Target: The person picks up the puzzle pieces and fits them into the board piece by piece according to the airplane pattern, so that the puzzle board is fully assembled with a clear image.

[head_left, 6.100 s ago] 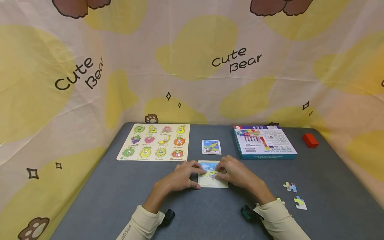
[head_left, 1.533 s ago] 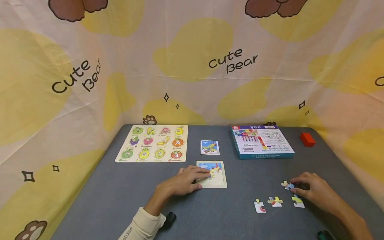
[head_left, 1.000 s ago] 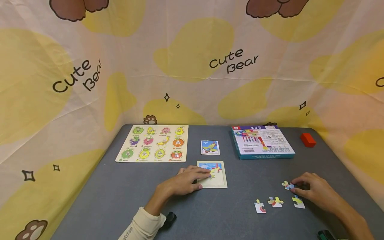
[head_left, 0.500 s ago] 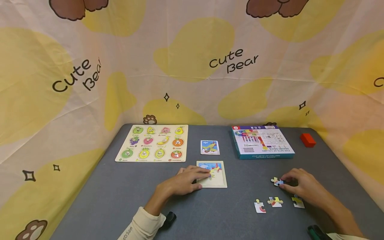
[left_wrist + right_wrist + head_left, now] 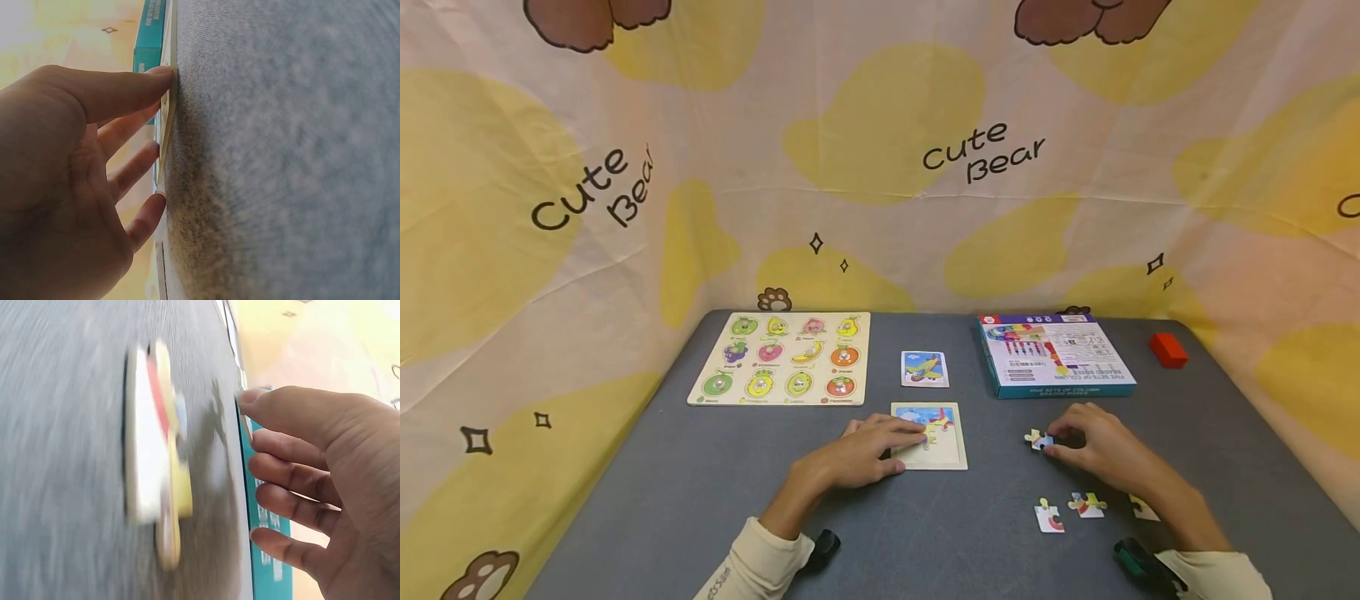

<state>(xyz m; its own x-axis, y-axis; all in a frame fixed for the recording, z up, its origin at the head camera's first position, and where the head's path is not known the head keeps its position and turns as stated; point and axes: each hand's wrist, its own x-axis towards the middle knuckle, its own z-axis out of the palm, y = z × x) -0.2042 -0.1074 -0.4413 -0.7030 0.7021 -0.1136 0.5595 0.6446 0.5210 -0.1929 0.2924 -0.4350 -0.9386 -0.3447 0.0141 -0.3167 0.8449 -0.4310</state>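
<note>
My left hand (image 5: 859, 456) rests on the left side of a small pale puzzle board (image 5: 951, 457), its fingers over the surface and the thumb at the near edge. Sky and plane pieces fill the board's upper part; some of it is hidden under the fingers. To the right, my right hand (image 5: 1101, 444) pinches a yellow, white and blue puzzle piece (image 5: 1034, 438) between thumb and fingers, close over the table. Below it lie a puzzle piece with a red curve (image 5: 1049, 517), a yellow and red puzzle piece (image 5: 1087, 505) and a puzzle piece (image 5: 1143, 507) partly behind the right forearm.
A card with a plane picture (image 5: 925, 368) lies just beyond the puzzle board. Behind it to the left is a fruit picture board (image 5: 790, 358); a teal and white box (image 5: 1060, 358) and a red block (image 5: 1169, 350) sit at the back right. A patterned cloth hangs behind the table.
Earlier both hands were at the board. The right hand then reached the loose pieces at right, took hold of one and carries it left toward the board. The left hand stays put.
</note>
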